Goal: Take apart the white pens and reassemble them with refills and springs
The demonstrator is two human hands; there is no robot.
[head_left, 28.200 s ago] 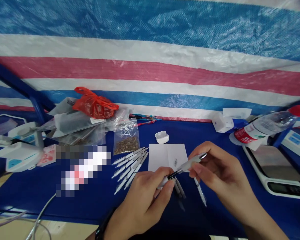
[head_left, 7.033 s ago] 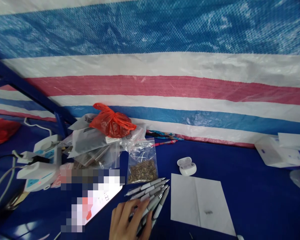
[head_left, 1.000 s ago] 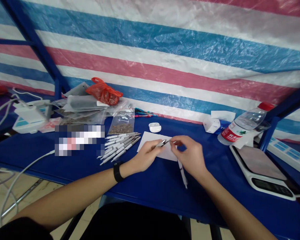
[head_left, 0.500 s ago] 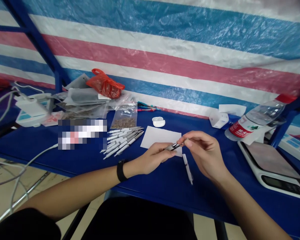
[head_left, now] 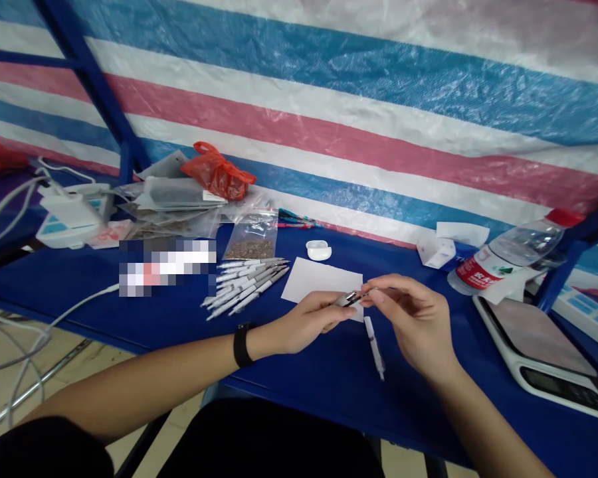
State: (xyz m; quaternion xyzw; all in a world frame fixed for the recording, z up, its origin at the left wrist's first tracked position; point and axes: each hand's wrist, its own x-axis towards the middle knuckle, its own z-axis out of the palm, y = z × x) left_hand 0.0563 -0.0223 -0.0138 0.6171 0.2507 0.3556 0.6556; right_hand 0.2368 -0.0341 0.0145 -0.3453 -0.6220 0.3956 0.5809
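The left hand (head_left: 311,322) and right hand (head_left: 411,325) meet over a short silver-and-black pen section (head_left: 349,299), pinching it between their fingertips and holding it roughly level above a white paper sheet (head_left: 319,280). Below them, a slim white pen barrel (head_left: 374,347) lies on the blue desk (head_left: 418,425), slanting toward the person, with its upper end at the sheet's lower corner. Left of the sheet, a loose group of white pens (head_left: 246,287) lies almost side by side, slightly fanned, well apart from the hands.
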